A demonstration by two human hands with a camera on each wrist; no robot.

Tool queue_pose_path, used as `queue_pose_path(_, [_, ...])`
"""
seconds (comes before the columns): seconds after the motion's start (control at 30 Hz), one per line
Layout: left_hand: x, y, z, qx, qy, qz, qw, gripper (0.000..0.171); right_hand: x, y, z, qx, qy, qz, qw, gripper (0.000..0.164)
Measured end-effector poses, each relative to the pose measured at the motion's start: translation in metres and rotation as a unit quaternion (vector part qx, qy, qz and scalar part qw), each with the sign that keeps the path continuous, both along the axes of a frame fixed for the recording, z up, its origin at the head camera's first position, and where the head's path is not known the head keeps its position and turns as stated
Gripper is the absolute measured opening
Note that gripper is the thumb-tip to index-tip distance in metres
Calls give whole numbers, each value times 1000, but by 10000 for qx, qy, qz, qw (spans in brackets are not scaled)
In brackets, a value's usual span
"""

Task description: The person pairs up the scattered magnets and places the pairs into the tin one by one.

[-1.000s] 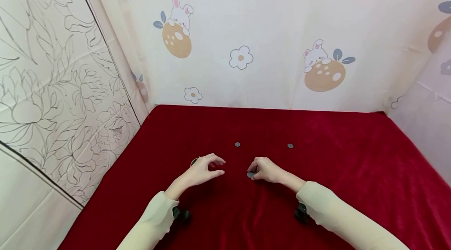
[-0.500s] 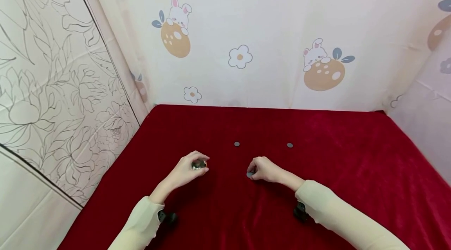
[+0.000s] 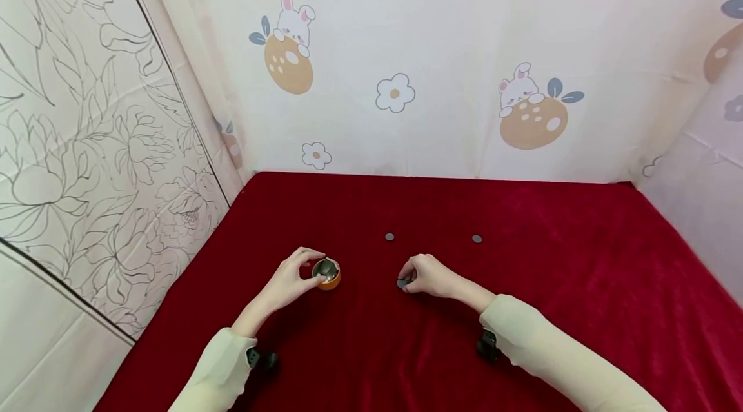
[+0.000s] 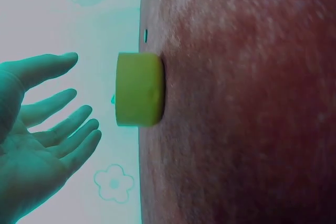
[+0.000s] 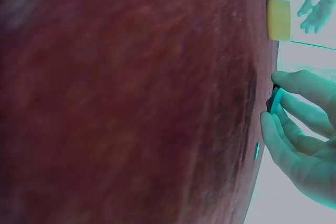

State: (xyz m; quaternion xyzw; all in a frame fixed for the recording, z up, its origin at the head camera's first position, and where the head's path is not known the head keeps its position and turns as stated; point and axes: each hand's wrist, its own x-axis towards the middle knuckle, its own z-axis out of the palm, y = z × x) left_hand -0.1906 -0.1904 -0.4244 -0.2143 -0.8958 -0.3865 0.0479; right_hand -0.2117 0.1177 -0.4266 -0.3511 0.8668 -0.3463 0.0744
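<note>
A small round orange container (image 3: pixel 333 284) with a shiny dark inside stands on the red cloth. My left hand (image 3: pixel 288 281) is at its left, thumb and fingers spread beside the rim. In the left wrist view a gap shows between the fingers (image 4: pixel 79 142) and the container (image 4: pixel 139 89). My right hand (image 3: pixel 431 275) pinches a small grey disc (image 3: pixel 401 284) between thumb and fingers, just above the cloth. That disc (image 5: pixel 275 100) is seen nearly edge-on in the right wrist view.
Two more grey discs lie flat farther back on the red cloth (image 3: pixel 540 218): one disc (image 3: pixel 389 237) near the middle and another disc (image 3: pixel 477 239) to the right. A printed curtain (image 3: pixel 441 25) hangs behind the table, and a flower-patterned panel (image 3: pixel 110 160) stands at the left.
My left hand has drawn back to the left, from in front of the container to beside it, uncovering it. The right hand, still pinching the disc, has shifted slightly left.
</note>
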Motion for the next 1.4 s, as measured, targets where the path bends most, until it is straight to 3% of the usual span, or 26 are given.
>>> queue_pose_path(0.17, [-2,-4,-3,-68,-366,102,9993,44,0,-9,6,-97,-14,17,10000,13])
queue_pose_path(0.43, [-5,-7,-11,189,-706,-27,9973,46,2,-26,13,-314,-158,-76,9994,15])
queue_pose_path(0.53, [1,-4,0,344,-938,-63,9950,46,2,-33,15,-368,-213,-152,9990,15])
queue_pose_path(0.67, [-1,-5,-3,403,-1150,-38,9925,47,2,-43,17,-432,-245,-170,9986,15])
queue_pose_path(0.77, [-9,-10,-18,433,-1141,-113,9925,46,1,-49,19,-485,-202,-152,9985,15])
queue_pose_path(1.0, [-9,-11,-19,571,-1283,-293,9897,43,2,-65,20,-671,-198,-107,9975,14])
queue_pose_path(1.4, [-9,-8,-17,528,-1435,73,9882,40,0,-92,16,-900,-410,-373,9944,16])
